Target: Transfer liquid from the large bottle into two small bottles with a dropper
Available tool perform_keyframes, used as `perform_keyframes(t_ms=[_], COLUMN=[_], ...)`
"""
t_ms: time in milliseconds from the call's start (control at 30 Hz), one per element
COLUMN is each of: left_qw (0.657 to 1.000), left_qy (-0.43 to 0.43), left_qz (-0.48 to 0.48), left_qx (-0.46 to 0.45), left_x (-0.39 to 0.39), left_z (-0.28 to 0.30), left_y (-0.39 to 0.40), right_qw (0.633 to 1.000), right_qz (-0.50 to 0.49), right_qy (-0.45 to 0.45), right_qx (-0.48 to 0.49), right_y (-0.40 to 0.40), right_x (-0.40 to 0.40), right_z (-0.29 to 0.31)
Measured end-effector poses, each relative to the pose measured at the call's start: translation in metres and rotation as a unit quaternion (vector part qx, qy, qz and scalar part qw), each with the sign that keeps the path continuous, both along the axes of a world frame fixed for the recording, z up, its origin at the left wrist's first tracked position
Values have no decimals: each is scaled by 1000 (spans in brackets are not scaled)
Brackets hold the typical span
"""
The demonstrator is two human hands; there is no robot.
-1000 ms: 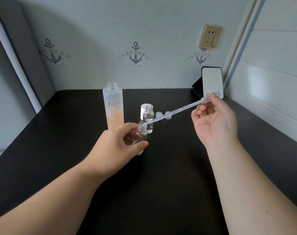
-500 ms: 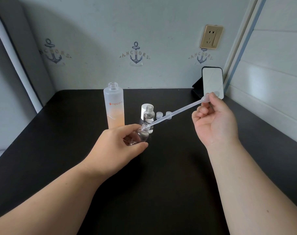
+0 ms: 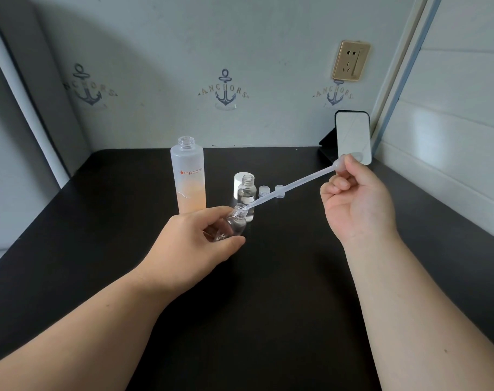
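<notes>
Left hand (image 3: 196, 244) grips a small bottle (image 3: 234, 224) between thumb and fingers, holding it off the table (image 3: 268, 306) and tilted so its open neck faces up and to the right. Right hand (image 3: 355, 198) pinches the bulb of the dropper (image 3: 293, 187) between thumb and forefinger, the other fingers curled loosely. The dropper runs on a long slant down to the left, and its tip sits at or just inside the bottle's mouth.

Step in hand, as judged: discharging the dropper into this bottle. To do it well:
- Seat the tip clearly inside the neck before squeezing; from this view it cannot be told how deep it goes.
- Squeeze the bulb slowly and steadily, since the shallow angle favours dribble along the stem.
- Keep the bottle tilted only as far as needed, so that liquid inside does not reach the lip.
- Hold the left hand steady; the long dropper magnifies any tremor of the right.

Beyond the hands, a second bottle (image 3: 246, 197) stands upright just behind, uncapped, with clear liquid inside. The large bottle (image 3: 188, 179) stands to its left, open, roughly half full of peach-tinted liquid. A white cap (image 3: 240, 179) and two small caps (image 3: 264, 191) lie behind. A phone (image 3: 352, 135) leans at the far right corner.
</notes>
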State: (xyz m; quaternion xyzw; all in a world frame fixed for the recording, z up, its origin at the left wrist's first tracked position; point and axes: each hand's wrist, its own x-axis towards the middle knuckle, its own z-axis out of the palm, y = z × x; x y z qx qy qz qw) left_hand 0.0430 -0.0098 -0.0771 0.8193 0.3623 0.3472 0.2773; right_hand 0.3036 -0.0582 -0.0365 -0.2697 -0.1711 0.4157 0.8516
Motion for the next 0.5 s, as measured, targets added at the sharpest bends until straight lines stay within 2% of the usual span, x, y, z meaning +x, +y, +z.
perform_keyframes(t_ms=[333, 500], left_qw=[1000, 1000], left_qy=[1, -3], left_qz=[-13, -4], left_qx=[6, 13], left_x=[0, 2], left_z=[3, 3], left_y=[-1, -2], right_qw=[1000, 999], right_qz=[-14, -31], right_qy=[-21, 5], right_qx=[-2, -18], right_y=[-1, -1], right_x=[0, -1], right_z=[0, 0])
